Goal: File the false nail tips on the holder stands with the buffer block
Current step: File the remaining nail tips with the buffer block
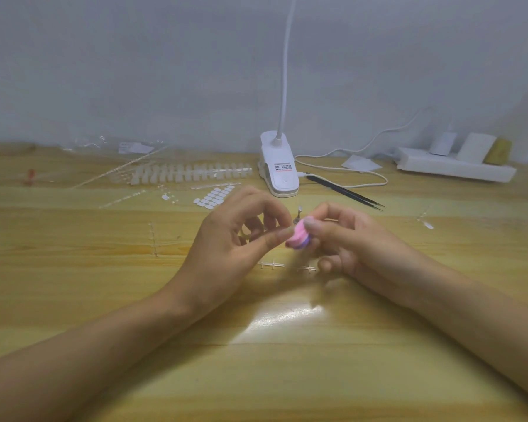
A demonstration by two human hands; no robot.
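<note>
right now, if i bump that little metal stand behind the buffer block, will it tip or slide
The holder stand looks apt to tip: a thin upright stem on a small base. It seems light, so on the glossy table it may skid first.

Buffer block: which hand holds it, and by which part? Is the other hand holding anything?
Right hand pinches the buffer block, thumb on its pink top face. Left hand: fingers curled beside it; cannot tell.

Pale grey wall (pixel 134 56) behind a light wooden table (pixel 73 284); white clip lamp (pixel 279 169) at its far edge, glare near the front.
</note>
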